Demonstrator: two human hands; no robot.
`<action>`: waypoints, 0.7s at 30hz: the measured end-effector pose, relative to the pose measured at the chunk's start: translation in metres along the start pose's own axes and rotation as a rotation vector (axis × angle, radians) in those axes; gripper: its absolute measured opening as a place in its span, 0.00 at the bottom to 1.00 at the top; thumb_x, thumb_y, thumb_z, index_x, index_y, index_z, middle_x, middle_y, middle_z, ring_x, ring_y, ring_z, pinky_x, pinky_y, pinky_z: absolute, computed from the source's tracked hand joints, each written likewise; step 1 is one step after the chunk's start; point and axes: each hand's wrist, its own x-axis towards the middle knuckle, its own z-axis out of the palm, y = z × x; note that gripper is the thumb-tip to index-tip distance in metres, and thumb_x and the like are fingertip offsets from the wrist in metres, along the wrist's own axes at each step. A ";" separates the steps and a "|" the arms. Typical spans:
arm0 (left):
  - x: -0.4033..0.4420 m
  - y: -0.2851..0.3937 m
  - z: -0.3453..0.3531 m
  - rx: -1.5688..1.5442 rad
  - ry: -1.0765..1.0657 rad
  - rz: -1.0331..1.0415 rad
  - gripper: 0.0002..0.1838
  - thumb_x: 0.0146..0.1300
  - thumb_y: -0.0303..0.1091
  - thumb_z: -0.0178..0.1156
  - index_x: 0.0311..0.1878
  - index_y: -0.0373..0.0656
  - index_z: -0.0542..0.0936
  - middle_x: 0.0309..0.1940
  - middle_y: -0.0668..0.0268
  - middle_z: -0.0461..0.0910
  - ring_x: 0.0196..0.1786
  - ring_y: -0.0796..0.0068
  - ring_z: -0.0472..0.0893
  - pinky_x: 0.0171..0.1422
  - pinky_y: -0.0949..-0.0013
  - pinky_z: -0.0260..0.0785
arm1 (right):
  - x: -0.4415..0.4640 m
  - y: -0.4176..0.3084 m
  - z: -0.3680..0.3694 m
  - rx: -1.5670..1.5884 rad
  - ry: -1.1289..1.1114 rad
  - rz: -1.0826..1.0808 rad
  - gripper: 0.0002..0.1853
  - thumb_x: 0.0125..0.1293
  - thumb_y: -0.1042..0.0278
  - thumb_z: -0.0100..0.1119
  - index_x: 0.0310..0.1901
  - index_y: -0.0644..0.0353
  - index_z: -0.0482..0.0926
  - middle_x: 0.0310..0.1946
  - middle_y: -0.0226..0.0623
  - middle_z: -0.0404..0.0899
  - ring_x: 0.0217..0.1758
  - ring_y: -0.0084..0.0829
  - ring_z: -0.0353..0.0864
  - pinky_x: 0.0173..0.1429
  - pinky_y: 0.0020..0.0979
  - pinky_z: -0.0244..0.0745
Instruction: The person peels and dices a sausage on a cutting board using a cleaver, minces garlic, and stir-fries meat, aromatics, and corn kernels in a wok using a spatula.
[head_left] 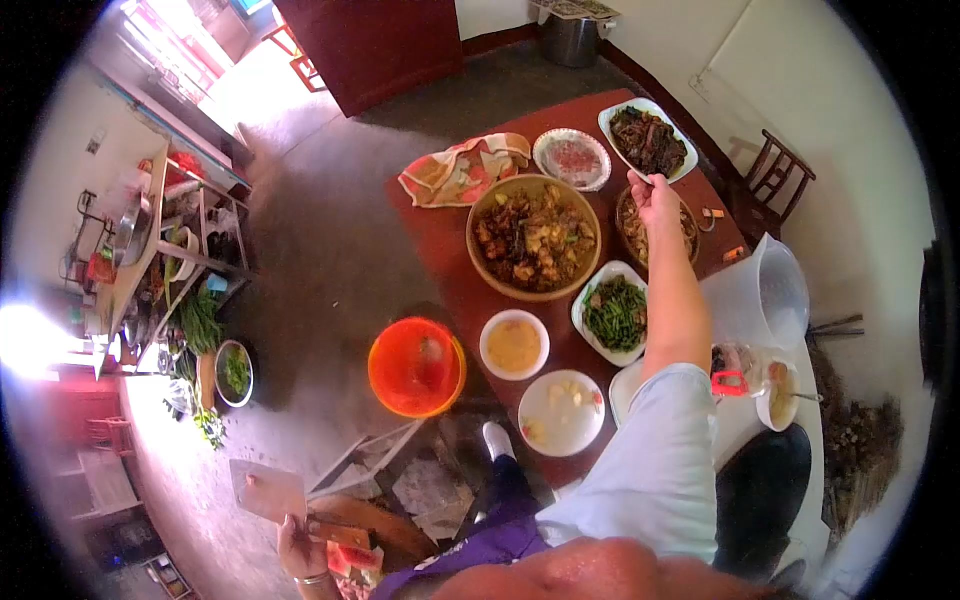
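My right hand reaches across the red table, fingers closed on the near rim of a white rectangular dish of dark cooked food. Beneath my wrist, a bowl of light brown food is partly covered. My left hand, with a bracelet at the wrist, is low on the left, closed on a cleaver whose broad blade points away from me. Beside it, red watermelon pieces lie by a round wooden board. The cleaver's handle is mostly hidden.
The red table bears a large bowl of stewed meat, a dish of greens, a bowl of yellowish soup and a white plate with scraps. An orange bucket stands on the floor. Shelves line the left wall.
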 end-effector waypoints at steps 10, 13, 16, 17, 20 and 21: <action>0.049 -0.013 0.033 0.124 0.060 -0.165 0.21 0.63 0.52 0.54 0.49 0.46 0.74 0.45 0.58 0.77 0.45 0.64 0.77 0.50 0.60 0.72 | 0.110 0.052 0.004 0.101 0.220 0.007 0.11 0.64 0.77 0.44 0.45 0.76 0.68 0.37 0.58 0.80 0.32 0.42 0.84 0.22 0.25 0.76; 0.060 -0.015 0.036 0.205 0.059 -0.205 0.24 0.61 0.58 0.55 0.49 0.49 0.75 0.47 0.58 0.76 0.47 0.64 0.75 0.52 0.59 0.70 | 0.136 0.058 0.003 0.138 0.269 -0.004 0.10 0.63 0.78 0.44 0.43 0.76 0.67 0.36 0.59 0.80 0.33 0.43 0.84 0.21 0.26 0.75; 0.073 -0.009 0.011 0.399 0.001 -0.302 0.26 0.60 0.64 0.55 0.49 0.52 0.75 0.49 0.58 0.75 0.49 0.64 0.74 0.55 0.58 0.68 | 0.161 0.065 -0.004 0.149 0.282 0.001 0.09 0.62 0.81 0.43 0.42 0.76 0.66 0.35 0.58 0.79 0.30 0.41 0.83 0.21 0.26 0.75; 0.083 -0.004 -0.024 0.555 -0.080 -0.377 0.27 0.60 0.66 0.55 0.49 0.54 0.75 0.50 0.58 0.74 0.50 0.63 0.74 0.55 0.57 0.67 | 0.170 0.068 -0.006 0.156 0.280 0.008 0.09 0.61 0.81 0.43 0.42 0.76 0.66 0.35 0.58 0.79 0.29 0.41 0.83 0.21 0.26 0.75; 0.065 -0.020 0.055 0.286 0.076 -0.233 0.24 0.62 0.60 0.54 0.48 0.49 0.75 0.45 0.58 0.76 0.44 0.64 0.75 0.48 0.61 0.70 | 0.175 0.068 0.008 0.216 0.362 0.025 0.12 0.62 0.83 0.39 0.46 0.77 0.64 0.37 0.62 0.78 0.27 0.40 0.81 0.23 0.29 0.78; 0.061 -0.022 0.067 0.244 0.102 -0.210 0.23 0.63 0.58 0.54 0.47 0.47 0.75 0.43 0.58 0.76 0.42 0.65 0.76 0.46 0.63 0.71 | 0.174 0.070 0.014 0.234 0.412 0.022 0.12 0.62 0.83 0.39 0.47 0.77 0.64 0.37 0.63 0.77 0.27 0.40 0.81 0.24 0.29 0.78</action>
